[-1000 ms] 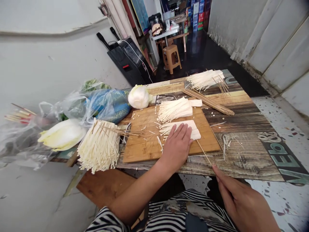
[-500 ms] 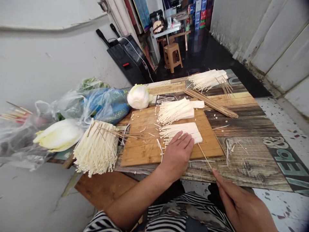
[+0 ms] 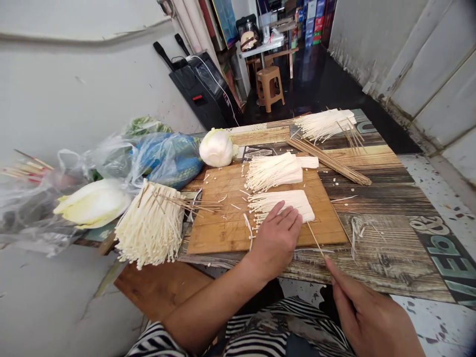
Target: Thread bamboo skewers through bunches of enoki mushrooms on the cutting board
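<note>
My left hand (image 3: 277,235) lies flat on a bunch of enoki mushrooms (image 3: 295,198), its fingers stretched over the pale stems. In my right hand (image 3: 366,302) a thin bamboo skewer (image 3: 316,237) is pinched between thumb and fingers. The skewer slants up to the near edge of that bunch; whether its tip is inside cannot be seen. Both the bunch and a second enoki bunch (image 3: 277,171) behind it rest on the wooden cutting board (image 3: 211,218). A small cut enoki piece (image 3: 310,162) sits at the second bunch's right end.
Skewered enoki (image 3: 152,223) are piled left of the board, beside a Chinese cabbage (image 3: 92,203) and plastic bags (image 3: 171,156). A cabbage piece (image 3: 216,148) stands behind the board. Loose bamboo skewers (image 3: 334,163) and more skewered enoki (image 3: 327,124) lie at the far right.
The view has shifted slightly. My right hand and the skewer have moved a little closer to the bunch. My left hand stays flat on the mushrooms.
</note>
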A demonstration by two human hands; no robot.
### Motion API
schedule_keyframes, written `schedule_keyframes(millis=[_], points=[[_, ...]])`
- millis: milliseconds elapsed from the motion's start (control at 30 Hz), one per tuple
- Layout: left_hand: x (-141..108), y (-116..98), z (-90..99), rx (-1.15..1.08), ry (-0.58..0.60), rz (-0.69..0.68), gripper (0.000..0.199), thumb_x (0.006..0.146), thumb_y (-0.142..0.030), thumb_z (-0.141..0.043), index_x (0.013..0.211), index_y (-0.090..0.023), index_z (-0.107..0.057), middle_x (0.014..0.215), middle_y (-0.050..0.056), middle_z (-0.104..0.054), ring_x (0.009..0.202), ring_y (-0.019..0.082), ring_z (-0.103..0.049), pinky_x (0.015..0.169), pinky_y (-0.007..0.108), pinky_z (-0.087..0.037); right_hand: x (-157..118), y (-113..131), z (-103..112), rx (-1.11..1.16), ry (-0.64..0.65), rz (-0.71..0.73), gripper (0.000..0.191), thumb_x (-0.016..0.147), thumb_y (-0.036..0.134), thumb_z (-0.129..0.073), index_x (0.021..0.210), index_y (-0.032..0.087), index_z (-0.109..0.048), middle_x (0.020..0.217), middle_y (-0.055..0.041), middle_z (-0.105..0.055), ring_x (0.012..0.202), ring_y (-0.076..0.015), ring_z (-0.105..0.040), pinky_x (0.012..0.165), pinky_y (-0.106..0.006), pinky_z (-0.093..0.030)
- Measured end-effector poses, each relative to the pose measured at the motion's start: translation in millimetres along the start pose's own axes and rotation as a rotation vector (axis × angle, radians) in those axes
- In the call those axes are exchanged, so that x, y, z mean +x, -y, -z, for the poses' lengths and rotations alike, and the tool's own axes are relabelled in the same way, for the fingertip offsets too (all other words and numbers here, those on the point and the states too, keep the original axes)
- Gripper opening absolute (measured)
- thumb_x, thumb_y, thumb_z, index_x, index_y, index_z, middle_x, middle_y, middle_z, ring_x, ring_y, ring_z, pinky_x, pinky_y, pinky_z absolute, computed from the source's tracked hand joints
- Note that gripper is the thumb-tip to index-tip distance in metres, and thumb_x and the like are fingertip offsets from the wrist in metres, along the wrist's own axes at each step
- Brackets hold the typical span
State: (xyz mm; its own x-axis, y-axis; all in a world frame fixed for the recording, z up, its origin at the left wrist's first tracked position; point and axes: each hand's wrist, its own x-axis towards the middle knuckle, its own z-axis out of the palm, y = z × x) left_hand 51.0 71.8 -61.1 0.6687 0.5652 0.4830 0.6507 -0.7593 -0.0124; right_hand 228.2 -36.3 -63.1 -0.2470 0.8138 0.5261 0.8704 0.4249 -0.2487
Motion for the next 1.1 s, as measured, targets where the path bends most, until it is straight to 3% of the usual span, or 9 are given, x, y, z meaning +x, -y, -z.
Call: schedule_keyframes(millis=[533,733,833,933,1100], points=[[1.9,0.3,-0.2,0.014,-0.009,-0.008,0.030,0.092,-0.011,-0.039,0.108,-0.004,-0.064,0.109,0.013,-0.070,0.109,0.022,-0.063,0.112,0.043,-0.040,10.8,-1.0,-7.2,-0.012,-0.003,0.001,0.031,0.096,0.016,-0.040,0.111,0.002,-0.063,0.087,-0.0116,-0.074,0.055,-0.0132,-0.067,0.047,-0.022,-0.049],[3.3,4.8,3.4,-0.001,-0.024,0.037,0.026,0.097,-0.016,-0.041,0.113,-0.010,-0.061,0.118,0.008,-0.068,0.117,0.017,-0.059,0.119,0.041,-0.030,8.1,-7.0,-10.2,-0.005,-0.025,0.015,0.033,0.099,0.020,-0.037,0.111,0.002,-0.063,0.083,-0.0090,-0.074,0.053,-0.0100,-0.065,0.051,-0.020,-0.049],[9.2,2.2,5.1,0.105,0.037,0.163,0.042,0.100,-0.033,-0.040,0.131,-0.007,-0.052,0.139,0.013,-0.054,0.134,0.023,-0.045,0.119,0.043,-0.028,7.3,-8.3,-10.5,-0.020,-0.025,0.021,0.032,0.098,0.018,-0.038,0.112,0.002,-0.062,0.086,-0.0100,-0.074,0.056,-0.0101,-0.067,0.052,-0.019,-0.049],[15.1,-1.3,1.8,0.190,0.141,0.306,0.055,0.100,-0.041,-0.035,0.139,-0.003,-0.044,0.147,0.015,-0.044,0.139,0.025,-0.038,0.119,0.044,-0.027,5.7,-8.2,-10.8,-0.025,-0.020,0.024,0.032,0.098,0.018,-0.039,0.114,0.001,-0.061,0.086,-0.0102,-0.074,0.055,-0.0101,-0.067,0.052,-0.020,-0.048],[17.6,-2.8,-3.5,0.182,0.221,0.292,0.050,0.102,-0.035,-0.028,0.142,-0.010,-0.043,0.151,0.008,-0.039,0.142,0.021,-0.033,0.122,0.043,-0.021,-4.9,-11.5,-17.4,-0.006,0.001,0.022,0.034,0.097,0.019,-0.044,0.125,0.003,-0.055,0.084,-0.0077,-0.074,0.052,-0.0087,-0.064,0.050,-0.019,-0.047]])
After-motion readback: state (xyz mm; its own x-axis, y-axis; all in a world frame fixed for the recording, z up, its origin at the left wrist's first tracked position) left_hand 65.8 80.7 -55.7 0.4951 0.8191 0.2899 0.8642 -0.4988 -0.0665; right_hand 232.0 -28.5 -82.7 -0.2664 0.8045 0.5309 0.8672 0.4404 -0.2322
